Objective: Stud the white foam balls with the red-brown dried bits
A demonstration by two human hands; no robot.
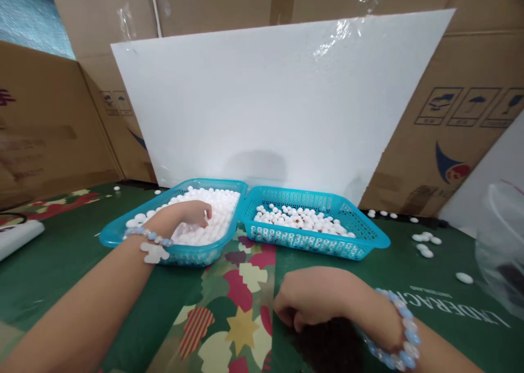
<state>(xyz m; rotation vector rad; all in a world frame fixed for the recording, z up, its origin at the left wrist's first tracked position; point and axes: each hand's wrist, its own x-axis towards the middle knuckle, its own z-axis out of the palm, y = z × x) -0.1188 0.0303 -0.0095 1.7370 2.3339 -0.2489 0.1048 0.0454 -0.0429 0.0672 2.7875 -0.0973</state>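
Observation:
My left hand (196,214) reaches into the left blue basket (200,253), which is filled with smooth white balls (223,206). Its fingers are pinched around a white ball, only a bit of which shows at the fingertips. My right hand (313,296) is low over the table, beside a pile of dark brown loose bits (333,343). Those fingers are curled down and pressed together, and what they hold, if anything, is hidden. Beyond that hand stands the right blue basket (315,244), with white balls (303,218), some bearing brown spots.
A white board (278,100) leans behind the baskets against cardboard boxes (446,67). Several loose white pieces (426,238) lie at the right, near a clear plastic container (501,242). A white device (20,236) sits at the left edge. Patterned green paper (241,302) covers the table.

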